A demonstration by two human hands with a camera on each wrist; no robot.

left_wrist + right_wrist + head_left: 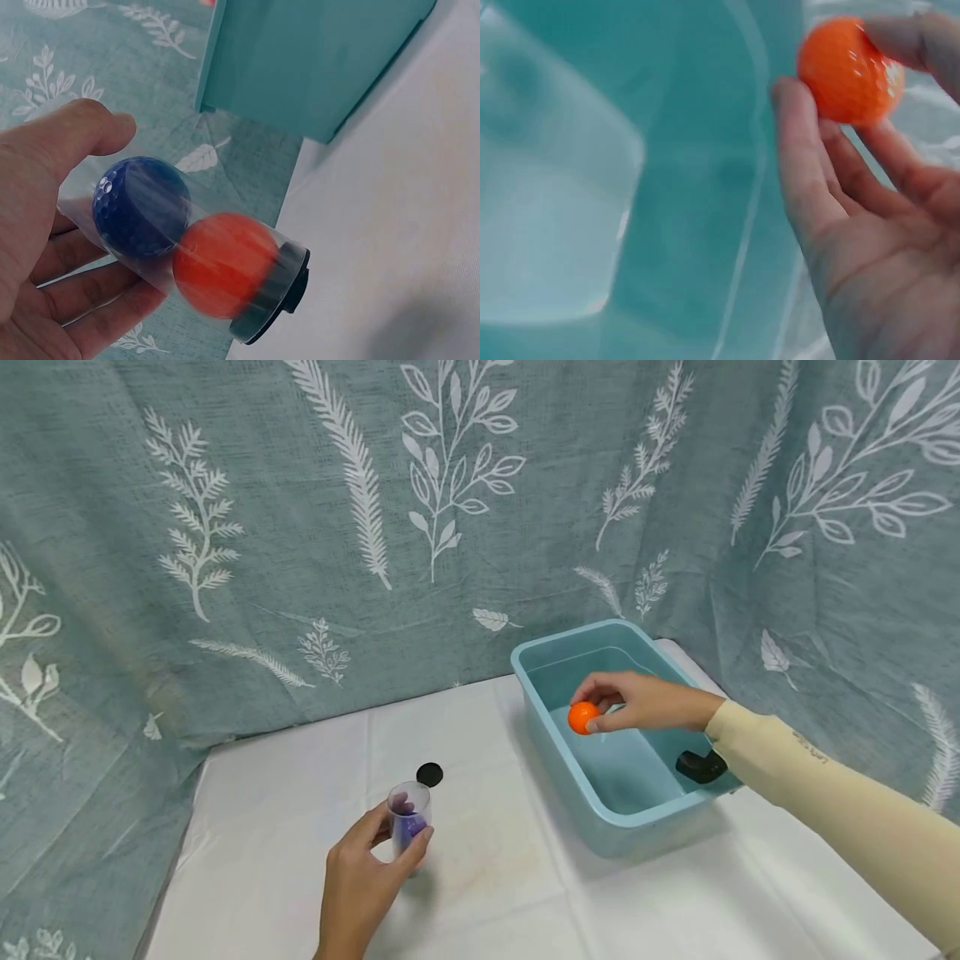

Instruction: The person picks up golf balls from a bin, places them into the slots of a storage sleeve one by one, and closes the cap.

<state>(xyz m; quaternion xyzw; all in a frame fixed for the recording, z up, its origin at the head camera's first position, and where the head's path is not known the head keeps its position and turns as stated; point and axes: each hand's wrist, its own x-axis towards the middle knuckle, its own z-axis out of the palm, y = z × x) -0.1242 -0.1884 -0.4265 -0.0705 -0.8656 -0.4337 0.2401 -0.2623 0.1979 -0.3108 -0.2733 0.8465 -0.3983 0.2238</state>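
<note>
My left hand (367,868) grips a clear plastic tube (401,847) above the white table, its top end uncapped. In the left wrist view a dark blue golf ball (141,206) sits in the tube against an orange-red ball (225,264), and a black cap (274,296) closes the lower end. Over the blue-green basin (566,768), my right hand (637,697) pinches an orange golf ball (582,717) between thumb and fingers. The right wrist view shows this dimpled ball (847,71) at the fingertips, with the basin's inside beyond.
A round black lid (430,774) lies on the white tablecloth (480,860) behind the tube. By the right sleeve (810,768) shows a black object (701,767), partly hidden; I cannot tell its kind. Leaf-patterned curtain (300,527) hangs behind and at both sides.
</note>
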